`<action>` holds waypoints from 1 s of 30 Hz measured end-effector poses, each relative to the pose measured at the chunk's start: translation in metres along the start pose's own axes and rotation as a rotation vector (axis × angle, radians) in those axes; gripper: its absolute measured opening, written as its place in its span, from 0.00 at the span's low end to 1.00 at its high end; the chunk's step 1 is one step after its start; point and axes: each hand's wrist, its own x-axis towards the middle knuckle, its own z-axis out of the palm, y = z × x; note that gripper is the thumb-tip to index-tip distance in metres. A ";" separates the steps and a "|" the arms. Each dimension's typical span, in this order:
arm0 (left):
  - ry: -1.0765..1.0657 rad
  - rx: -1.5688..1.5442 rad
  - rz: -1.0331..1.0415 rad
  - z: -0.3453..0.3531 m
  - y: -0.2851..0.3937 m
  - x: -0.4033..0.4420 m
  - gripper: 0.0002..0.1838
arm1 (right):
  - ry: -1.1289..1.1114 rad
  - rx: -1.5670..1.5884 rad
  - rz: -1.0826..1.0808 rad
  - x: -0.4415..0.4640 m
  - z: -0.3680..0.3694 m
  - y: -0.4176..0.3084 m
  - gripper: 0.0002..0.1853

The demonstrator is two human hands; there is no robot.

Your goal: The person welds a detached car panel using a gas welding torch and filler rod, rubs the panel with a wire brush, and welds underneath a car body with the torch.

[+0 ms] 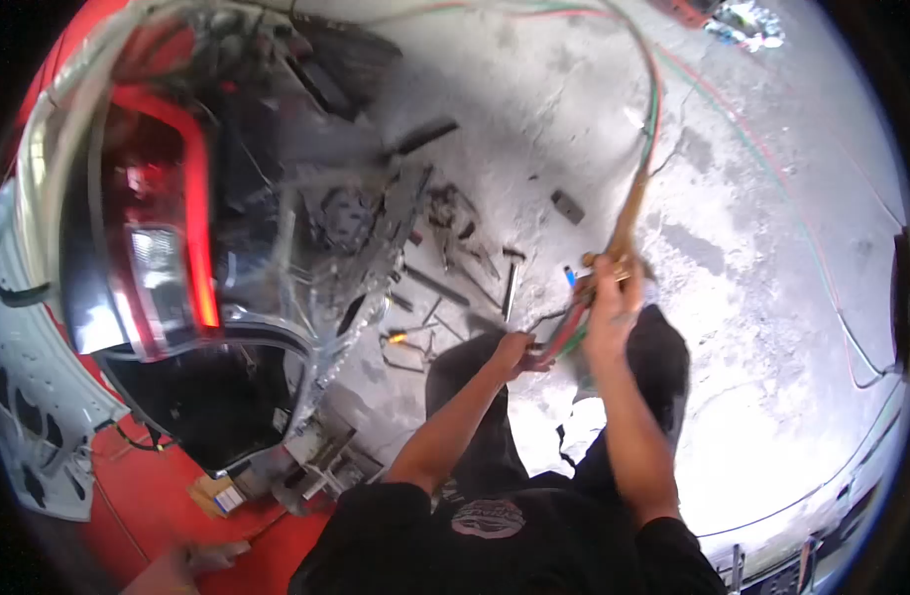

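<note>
My right hand [614, 297] is closed around the brass valve body of what looks like a gas torch [622, 260], above my right knee. A paired red and green hose [656, 84] arches down to it from the top of the view. My left hand [516, 355] sits lower, above my left knee, with its fingers wrapped round a red and green hose section [566, 337] that leads up toward the right hand. A small blue object [570, 276] shows just left of the right hand. The torch's tip cannot be made out.
A hammer [512, 283], an orange-handled tool [398, 338] and a dark block [567, 206] lie on the concrete floor. On the left stands a car body with a red tail light [197, 218]. Another person's blurred hand [202, 557] shows at lower left, near a small box [219, 494].
</note>
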 end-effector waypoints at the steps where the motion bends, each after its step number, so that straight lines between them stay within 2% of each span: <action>1: -0.050 -0.017 0.095 0.013 0.003 -0.027 0.15 | 0.035 0.051 -0.003 -0.015 0.016 -0.019 0.28; 2: -0.101 -0.042 0.187 0.023 0.003 -0.052 0.17 | 0.031 0.057 0.000 -0.029 0.028 -0.042 0.30; 4: -0.039 0.456 0.499 0.056 0.020 -0.121 0.18 | -0.039 0.089 0.054 -0.045 0.047 -0.090 0.35; 6: 0.066 0.759 0.792 0.063 0.040 -0.154 0.18 | -0.104 0.142 0.005 -0.044 0.067 -0.127 0.37; 8: 0.014 0.241 0.777 0.052 0.050 -0.144 0.18 | -0.182 0.136 -0.042 -0.037 0.081 -0.157 0.40; 10: -0.059 -0.322 0.598 0.061 0.081 -0.148 0.17 | -0.234 0.158 -0.055 -0.024 0.092 -0.180 0.41; 13: 0.042 -0.365 0.670 0.075 0.094 -0.146 0.17 | -0.286 0.195 0.001 -0.013 0.112 -0.204 0.43; 14: 0.126 -0.397 0.681 0.103 0.103 -0.173 0.15 | -0.284 0.186 0.016 -0.008 0.116 -0.205 0.43; 17: 0.184 -0.360 0.699 0.106 0.106 -0.157 0.15 | -0.300 0.090 0.026 0.012 0.125 -0.197 0.45; 22: 0.335 -0.547 0.614 0.122 0.101 -0.114 0.10 | -0.342 -0.051 0.143 0.061 0.155 -0.186 0.45; 25: 0.402 -0.599 0.563 0.143 0.115 -0.105 0.12 | -0.447 -0.129 0.165 0.134 0.195 -0.171 0.44; 27: 0.310 -0.651 0.579 0.141 0.106 -0.092 0.11 | -0.411 -0.248 0.296 0.128 0.176 -0.172 0.44; 29: 0.346 -0.898 0.542 0.160 0.124 -0.090 0.10 | -0.401 -0.286 0.365 0.160 0.223 -0.171 0.44; 30: 0.360 -0.851 0.538 0.169 0.132 -0.100 0.09 | -0.459 -0.303 0.376 0.171 0.230 -0.169 0.47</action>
